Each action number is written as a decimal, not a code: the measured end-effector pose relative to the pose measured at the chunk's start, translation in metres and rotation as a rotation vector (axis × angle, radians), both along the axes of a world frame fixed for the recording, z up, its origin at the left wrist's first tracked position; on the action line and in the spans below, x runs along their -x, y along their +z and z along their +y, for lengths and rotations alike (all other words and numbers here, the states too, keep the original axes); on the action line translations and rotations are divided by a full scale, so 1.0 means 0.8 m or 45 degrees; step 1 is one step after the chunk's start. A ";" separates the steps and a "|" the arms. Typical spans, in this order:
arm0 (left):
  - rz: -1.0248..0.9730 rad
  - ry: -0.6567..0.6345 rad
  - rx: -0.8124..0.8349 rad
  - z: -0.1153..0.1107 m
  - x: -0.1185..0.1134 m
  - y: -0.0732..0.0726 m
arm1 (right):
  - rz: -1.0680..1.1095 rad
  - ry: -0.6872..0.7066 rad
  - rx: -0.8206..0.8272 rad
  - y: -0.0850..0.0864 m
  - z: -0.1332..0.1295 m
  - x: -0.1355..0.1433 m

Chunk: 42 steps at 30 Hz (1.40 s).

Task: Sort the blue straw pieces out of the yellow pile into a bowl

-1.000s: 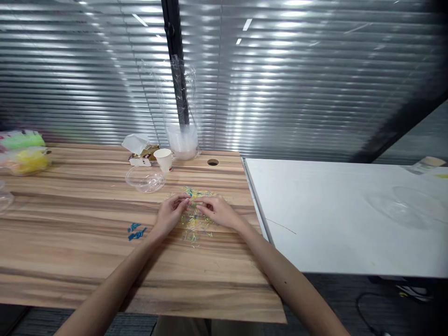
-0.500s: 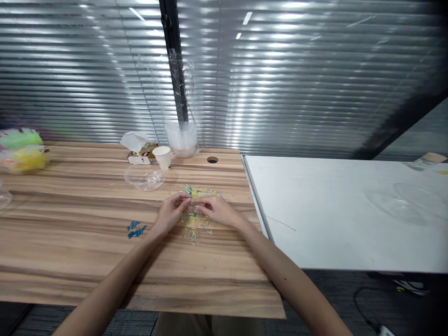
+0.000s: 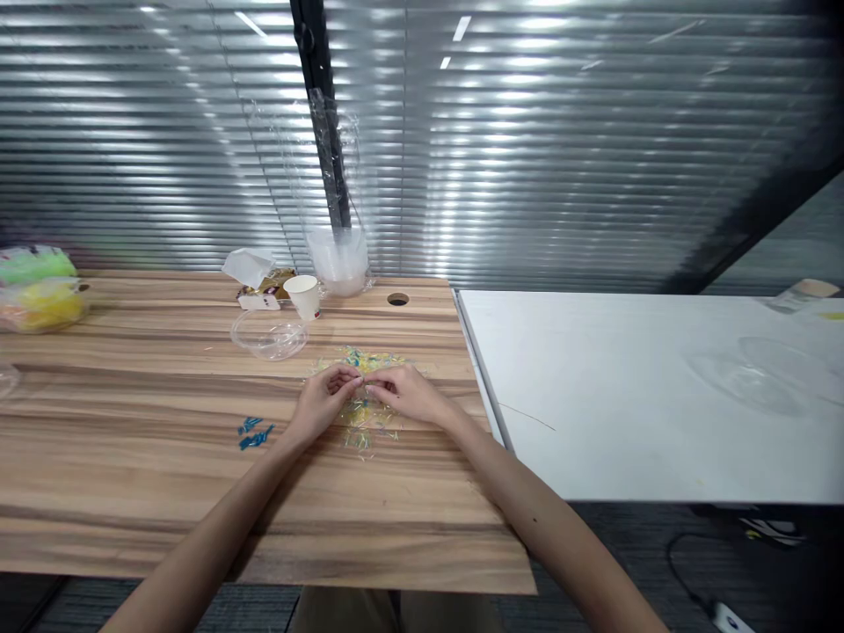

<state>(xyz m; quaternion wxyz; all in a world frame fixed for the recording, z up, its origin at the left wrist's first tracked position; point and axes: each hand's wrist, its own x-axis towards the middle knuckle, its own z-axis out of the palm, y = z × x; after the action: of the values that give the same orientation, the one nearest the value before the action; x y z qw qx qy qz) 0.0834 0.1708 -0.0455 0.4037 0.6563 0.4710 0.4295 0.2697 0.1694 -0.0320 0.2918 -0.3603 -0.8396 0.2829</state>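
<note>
Left hand [image 3: 324,400] and right hand [image 3: 405,391] sit nearly fingertip-to-fingertip over the loose bits [image 3: 360,415] on the table [image 3: 145,483], can't tell if they're pinching any, and a wrist sweep could easily scatter the lot.

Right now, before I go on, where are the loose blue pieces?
In the head view, the blue pieces lie on the wooden table, left of the left hand and nearer the person than the clear round container.
</note>
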 end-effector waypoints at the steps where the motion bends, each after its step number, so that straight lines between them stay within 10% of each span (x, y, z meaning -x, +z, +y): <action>1: -0.001 -0.001 -0.003 0.000 0.000 -0.001 | 0.005 -0.001 -0.002 0.000 0.000 0.000; 29: -0.085 0.240 -0.004 0.003 0.023 0.029 | 0.042 -0.051 -0.016 0.002 0.000 -0.001; 42: 0.673 -0.187 0.238 0.006 0.109 0.069 | 0.067 -0.071 -0.054 -0.003 0.001 0.000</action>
<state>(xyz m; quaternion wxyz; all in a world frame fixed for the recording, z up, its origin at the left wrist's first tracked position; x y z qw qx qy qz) -0.0035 0.1754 0.0096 0.3558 0.7378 0.5486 0.1677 0.2695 0.1698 -0.0344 0.3293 -0.3697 -0.8271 0.2661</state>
